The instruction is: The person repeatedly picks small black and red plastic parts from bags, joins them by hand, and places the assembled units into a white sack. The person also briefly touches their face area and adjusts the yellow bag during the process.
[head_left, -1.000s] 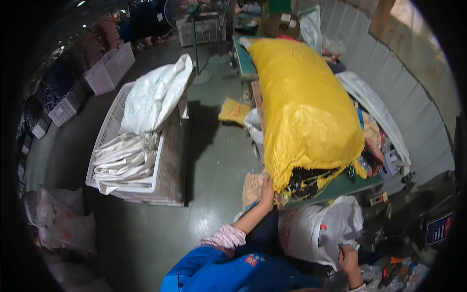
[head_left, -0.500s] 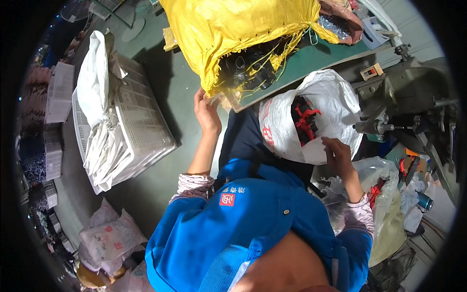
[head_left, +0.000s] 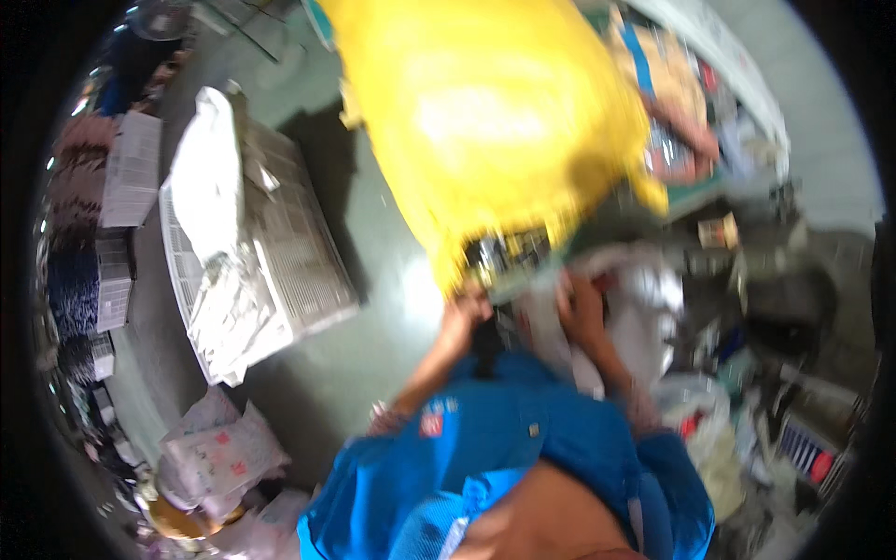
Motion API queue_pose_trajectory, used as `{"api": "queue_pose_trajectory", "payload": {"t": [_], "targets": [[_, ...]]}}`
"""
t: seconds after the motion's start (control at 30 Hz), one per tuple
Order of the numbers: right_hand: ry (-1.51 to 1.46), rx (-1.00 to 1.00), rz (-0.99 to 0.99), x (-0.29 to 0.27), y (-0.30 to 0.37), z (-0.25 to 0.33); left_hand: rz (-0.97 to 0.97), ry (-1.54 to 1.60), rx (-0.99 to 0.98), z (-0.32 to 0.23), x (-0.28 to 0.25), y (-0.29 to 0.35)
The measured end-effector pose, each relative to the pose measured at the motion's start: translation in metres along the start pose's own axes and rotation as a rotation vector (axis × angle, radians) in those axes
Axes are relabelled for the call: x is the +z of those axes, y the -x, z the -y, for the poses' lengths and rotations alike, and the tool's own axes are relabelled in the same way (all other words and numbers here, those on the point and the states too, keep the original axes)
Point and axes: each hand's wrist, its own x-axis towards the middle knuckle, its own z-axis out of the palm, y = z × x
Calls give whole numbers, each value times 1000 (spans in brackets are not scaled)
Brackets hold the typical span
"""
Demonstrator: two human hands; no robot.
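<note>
A big yellow woven sack (head_left: 485, 121) lies on the green-topped table, its torn mouth turned toward me. Dark parts (head_left: 509, 254) show inside that mouth, too blurred to name. My left hand (head_left: 465, 317) is closed on the lower left corner of the sack's mouth. To its right, my right hand (head_left: 582, 313) is raised over the near side of a white woven sack (head_left: 653, 299); motion smears its fingers, and I cannot tell whether they hold anything. A little red shows in the white sack, beside that hand.
On the left stands a white plastic crate (head_left: 303, 243) with white sacks (head_left: 205, 177) draped over it. Machinery (head_left: 784, 289) stands close at the right. Stuffed pale bags (head_left: 224, 457) lie on the floor at lower left; a clear plastic bag (head_left: 695, 401) sits lower right.
The yellow sack has come toward me and slightly right, with my left hand at its corner. My right hand has moved left, off the white sack's right rim. The whole view has shifted and blurred.
</note>
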Motion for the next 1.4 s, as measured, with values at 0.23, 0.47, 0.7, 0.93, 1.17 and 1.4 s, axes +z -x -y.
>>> {"api": "queue_pose_trajectory", "payload": {"t": [0.23,0.47,0.7,0.93,1.17,1.4], "targets": [[-30,517,272,14,15,-63,-38,423,-457,-29,-4,-16],[-15,853,450,10,-27,-30,195,206,-291,-17,-28,-34],[16,796,360,23,11,-51,88,40,-522,-26,-31,-22],[13,397,-29,-6,11,5,232,-720,-146,-4,-83,-17],[-75,601,-325,-50,92,31,833,-1650,45,-143,0,19],[78,592,-695,-39,200,20,1210,-1231,380,-114,154,28]]}}
